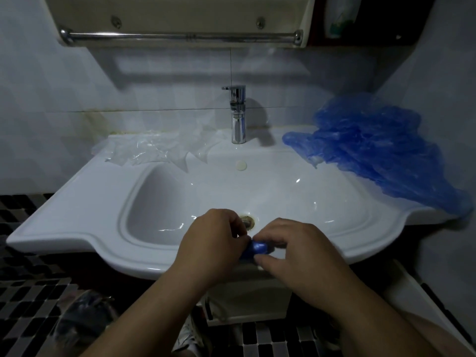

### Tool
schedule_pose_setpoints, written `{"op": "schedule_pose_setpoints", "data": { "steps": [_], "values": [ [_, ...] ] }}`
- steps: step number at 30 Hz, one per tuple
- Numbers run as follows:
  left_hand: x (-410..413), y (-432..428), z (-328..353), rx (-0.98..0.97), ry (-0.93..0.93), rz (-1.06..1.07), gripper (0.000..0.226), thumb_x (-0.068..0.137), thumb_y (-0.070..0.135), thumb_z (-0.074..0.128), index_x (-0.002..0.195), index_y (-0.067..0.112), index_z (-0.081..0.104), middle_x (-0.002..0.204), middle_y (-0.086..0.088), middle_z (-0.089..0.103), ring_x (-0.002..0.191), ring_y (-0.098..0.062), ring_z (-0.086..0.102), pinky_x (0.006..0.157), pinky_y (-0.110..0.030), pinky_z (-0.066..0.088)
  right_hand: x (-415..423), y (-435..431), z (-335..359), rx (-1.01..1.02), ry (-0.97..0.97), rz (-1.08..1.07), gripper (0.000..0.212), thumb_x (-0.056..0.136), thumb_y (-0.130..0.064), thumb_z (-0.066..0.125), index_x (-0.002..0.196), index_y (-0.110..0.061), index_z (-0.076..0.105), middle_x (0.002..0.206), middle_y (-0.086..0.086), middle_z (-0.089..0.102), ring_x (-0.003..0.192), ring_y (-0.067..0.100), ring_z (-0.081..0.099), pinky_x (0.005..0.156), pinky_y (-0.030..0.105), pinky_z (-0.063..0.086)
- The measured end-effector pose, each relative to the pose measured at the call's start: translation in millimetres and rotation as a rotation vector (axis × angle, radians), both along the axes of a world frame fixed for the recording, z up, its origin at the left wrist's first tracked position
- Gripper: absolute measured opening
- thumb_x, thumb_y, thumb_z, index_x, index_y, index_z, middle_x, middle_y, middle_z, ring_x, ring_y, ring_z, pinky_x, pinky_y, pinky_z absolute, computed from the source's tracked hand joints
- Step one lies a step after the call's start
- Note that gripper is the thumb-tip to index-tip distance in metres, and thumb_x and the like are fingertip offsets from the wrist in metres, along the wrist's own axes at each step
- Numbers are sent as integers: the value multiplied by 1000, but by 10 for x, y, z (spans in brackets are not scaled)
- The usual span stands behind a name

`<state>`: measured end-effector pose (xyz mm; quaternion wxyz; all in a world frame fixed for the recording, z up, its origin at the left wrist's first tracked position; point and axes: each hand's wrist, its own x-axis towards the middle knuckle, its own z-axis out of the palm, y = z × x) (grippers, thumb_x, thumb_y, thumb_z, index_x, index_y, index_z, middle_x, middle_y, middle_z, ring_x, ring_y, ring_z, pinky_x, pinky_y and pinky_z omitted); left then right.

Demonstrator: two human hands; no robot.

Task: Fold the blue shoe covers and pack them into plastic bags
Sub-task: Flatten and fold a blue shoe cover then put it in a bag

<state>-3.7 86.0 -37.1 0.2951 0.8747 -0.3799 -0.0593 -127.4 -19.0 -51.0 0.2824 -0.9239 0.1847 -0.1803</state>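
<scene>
Nearest us, a small folded blue shoe cover (257, 248) sits between our hands over the sink's (103, 243) front rim. Our left hand (213, 240) pinches its left end, and our right hand (293, 243) curls around its right end. Farther back, loose blue shoe covers (373, 145) are heaped at right and clear plastic bags (146, 149) lie at left.

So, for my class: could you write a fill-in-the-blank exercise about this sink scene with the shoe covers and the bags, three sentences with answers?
1. The left hand and the right hand together pinch a folded shoe cover whose colour is ____.
2. The pile of loose shoe covers lies on the ____ end of the sink.
3. The clear plastic bags lie to the ____ of the faucet.

Missing words: blue; right; left.
</scene>
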Motion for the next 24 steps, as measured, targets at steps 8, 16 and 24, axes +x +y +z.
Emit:
{"op": "schedule_pose_setpoints", "data": {
  "steps": [8, 16, 24],
  "values": [
    [134, 118, 130, 36, -65, -210, 16, 87, 44, 66, 99, 34, 72, 82, 20, 65, 75, 5, 58, 59, -7, 36, 314, -136, 210, 43, 71, -38, 16, 95, -34, 57, 91, -26, 70, 81, -10, 65, 75, 5, 60, 66, 18, 47],
    [521, -146, 313, -182, 137, -104, 7, 87, 27, 72, 89, 21, 75, 68, 2, 72, 64, -11, 69, 64, -25, 58, 667, -344, 347, 424, -129, -39, 4, 86, -22, 72, 90, -22, 73, 73, -1, 74, 67, 13, 70, 63, 27, 58],
    [1309, -491, 245, -91, 75, -7, 29, 85, 25, 73, 112, 19, 67, 106, 0, 70, 92, -15, 66, 84, -31, 54, 896, -523, 218, 628, -270, -250, 7, 85, -7, 72, 80, -10, 70, 61, 8, 71, 51, 16, 64, 52, 28, 52]
  ]
}}
